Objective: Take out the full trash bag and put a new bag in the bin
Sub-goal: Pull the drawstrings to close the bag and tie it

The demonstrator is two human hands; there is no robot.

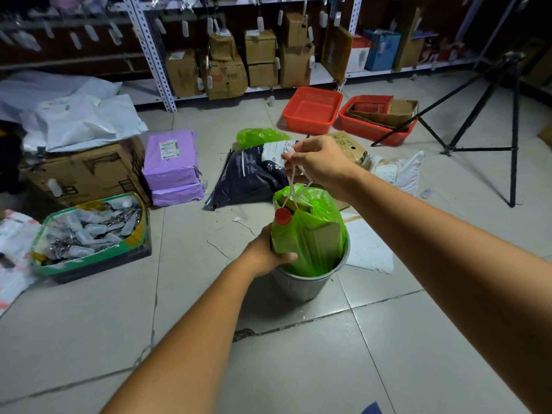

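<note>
Standing on cracked tile floor (298,369) | bin (301,282) | shelving (155,55) behind

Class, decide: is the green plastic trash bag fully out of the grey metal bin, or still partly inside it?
Partly inside. The green plastic trash bag has its lower end below the grey metal bin's rim, while the right hand lifts its white drawstring.

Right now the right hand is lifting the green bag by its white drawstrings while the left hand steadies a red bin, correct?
Not quite: the bin is grey metal, not red. The head view shows the right hand pulling the white drawstrings of the green bag while the left hand steadies the bin.
</note>
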